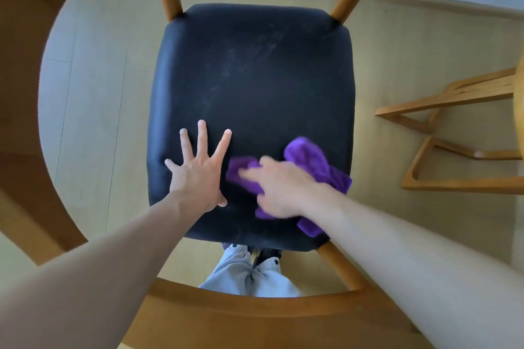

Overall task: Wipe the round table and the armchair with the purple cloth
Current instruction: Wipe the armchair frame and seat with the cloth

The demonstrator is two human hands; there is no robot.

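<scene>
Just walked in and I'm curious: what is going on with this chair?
A person is leaning over an armchair and wiping its black seat. The right hand presses a bunched purple cloth onto the near right part of the seat; that hand is blurred. The left hand lies flat beside it, fingers spread, on the near left part. Pale smudges show farther back on the seat.

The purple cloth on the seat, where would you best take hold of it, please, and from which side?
Take the purple cloth by the bunched lobe on the far side of the right hand, coming straight down from above. That lobe stands raised and bare on the black seat, whereas the middle lies under the hand. The left hand rests spread flat beside it, clear of that approach.
</scene>
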